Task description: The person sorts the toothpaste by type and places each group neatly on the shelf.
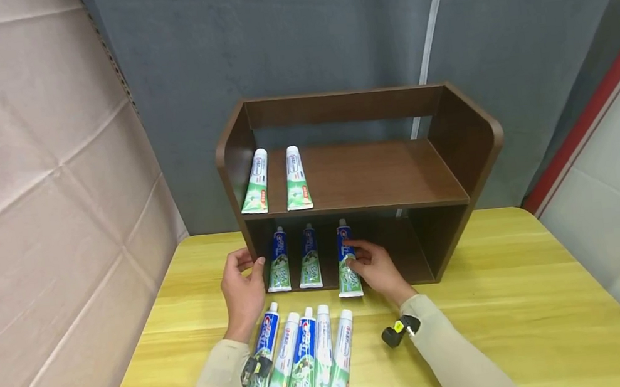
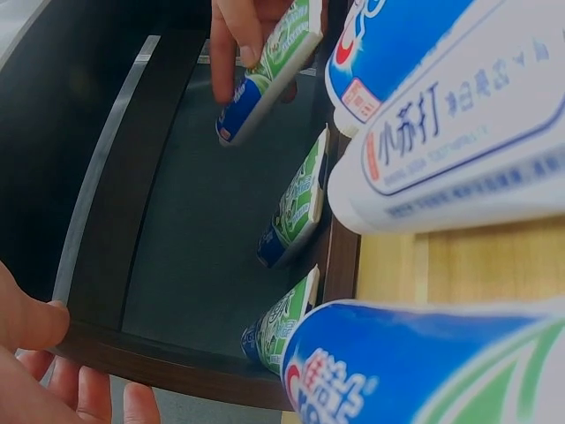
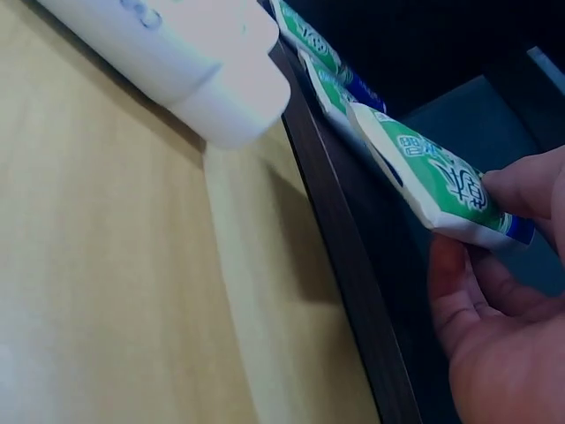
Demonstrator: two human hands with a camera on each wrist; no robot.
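In the head view my right hand (image 1: pixel 376 268) pinches a blue-and-green toothpaste tube (image 1: pixel 349 277) at the lower shelf, its cap end pointing inward. The right wrist view has the thumb on the printed face of this tube (image 3: pixel 441 177) and fingers beneath it. My left hand (image 1: pixel 244 295) grips the left side panel of the brown shelf rack (image 1: pixel 376 177); in the left wrist view the thumb (image 2: pixel 40 322) and fingers lie on either side of the panel edge. Two similar tubes, one at the far left (image 1: pixel 279 266) and another beside it (image 1: pixel 309 260), lie on the lower shelf.
Two white-and-green tubes, one at the left end (image 1: pixel 256 183) and one to its right (image 1: pixel 297 182), lie on the upper shelf. Several mixed tubes (image 1: pixel 304 364) lie side by side on the yellow wooden table (image 1: pixel 527 316), in front of the rack. A grey curtain (image 1: pixel 315 29) hangs behind.
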